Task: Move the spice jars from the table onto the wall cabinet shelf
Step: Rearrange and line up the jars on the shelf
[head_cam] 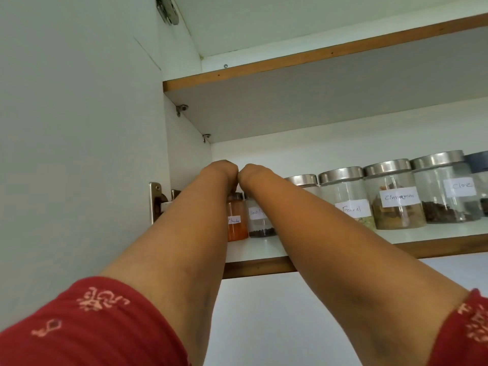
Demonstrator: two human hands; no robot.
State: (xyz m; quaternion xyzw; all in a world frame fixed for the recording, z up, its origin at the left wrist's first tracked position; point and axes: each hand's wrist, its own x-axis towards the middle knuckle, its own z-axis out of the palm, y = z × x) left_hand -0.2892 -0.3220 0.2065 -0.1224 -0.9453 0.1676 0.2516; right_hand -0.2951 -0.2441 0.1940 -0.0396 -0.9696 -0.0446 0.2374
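Both my arms reach up to the left end of the lower cabinet shelf (264, 250). My left hand (219, 171) is bent over a small jar of orange powder (237, 228), its fingers curled down onto the lid. Touching it on the right, my right hand (252, 175) hangs over a small jar of black peppercorns (260, 223); its fingers are hidden behind the wrist. Both jars stand upright on the shelf, side by side.
Right of my arms stands a row of steel-lidded glass jars labelled fennel (348, 196), cinnamon (393, 204) and clove (446, 196). A dark-lidded jar (479, 159) is at the right edge. The upper shelf (290, 59) is close above. The open cabinet door (79, 128) and its hinge (157, 202) are on the left.
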